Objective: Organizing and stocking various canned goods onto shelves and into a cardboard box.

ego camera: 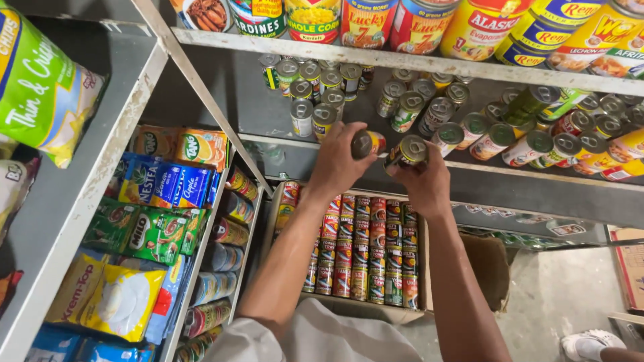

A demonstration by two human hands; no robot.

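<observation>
Two hands are raised side by side at a grey metal shelf (469,177), each closed around one small can. Fingers of the left hand (339,161) wrap a red-and-yellow can (368,143); fingers of the right hand (424,179) grip a green-labelled can (406,152), the two cans nearly touching. Just beyond the fingertips stand rows of cans (429,110). Below the wrists sits a cardboard box (362,248) packed with more cans.

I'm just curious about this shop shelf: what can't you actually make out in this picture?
- Head view: the left hand covers most of its can.
- The right hand hides its can's body.
- The cardboard box: its near edge is hidden by the arms.
- The top shelf cans are cut off by the frame's edge.
</observation>
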